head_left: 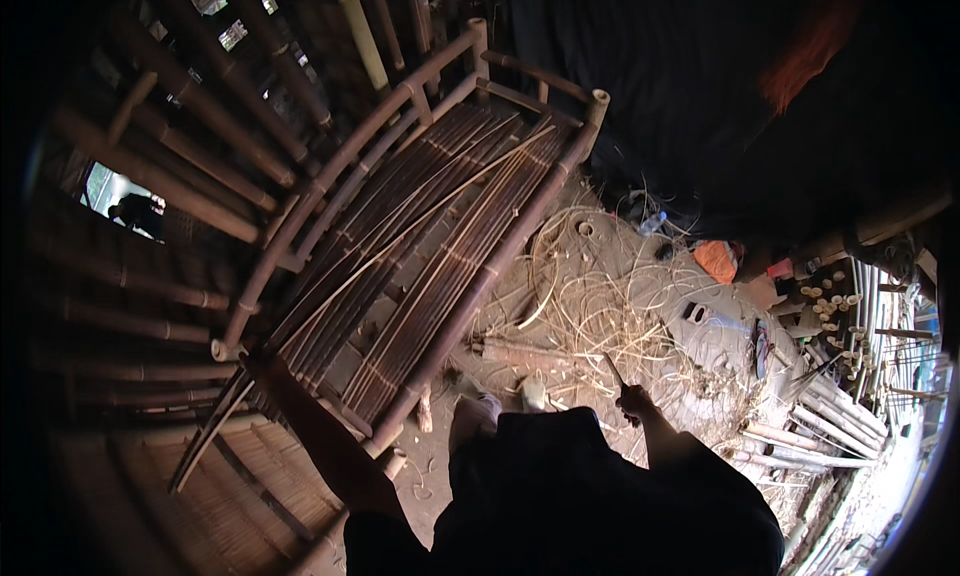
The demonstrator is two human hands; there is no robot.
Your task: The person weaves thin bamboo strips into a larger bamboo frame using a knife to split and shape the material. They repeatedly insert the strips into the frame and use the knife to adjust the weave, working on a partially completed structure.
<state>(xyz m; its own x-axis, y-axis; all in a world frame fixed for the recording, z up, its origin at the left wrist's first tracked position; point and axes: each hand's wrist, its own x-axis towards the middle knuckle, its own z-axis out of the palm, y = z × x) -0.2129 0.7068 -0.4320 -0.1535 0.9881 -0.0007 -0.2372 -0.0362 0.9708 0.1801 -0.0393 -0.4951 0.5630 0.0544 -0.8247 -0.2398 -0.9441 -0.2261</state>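
Observation:
Over the near left end of a bamboo bench (445, 376), my left hand (264, 364) closes on long thin bamboo strips (365, 254); its fingers are dark and hard to make out. The strips lie lengthwise along the slatted seat, and their near ends (205, 439) hang past the bench. My right hand (633, 403) is wrapped round the handle of a knife (612, 367), whose narrow blade points up and away over the littered floor. No strip touches the knife.
Curled bamboo shavings (610, 296) cover the floor right of the bench. Beyond lie an orange bag (715, 261), a clear bottle (652, 222) and stacked bamboo poles (830, 421). A woven bamboo surface (255, 476) stands at lower left. Dark cloth (700, 96) hangs at the back.

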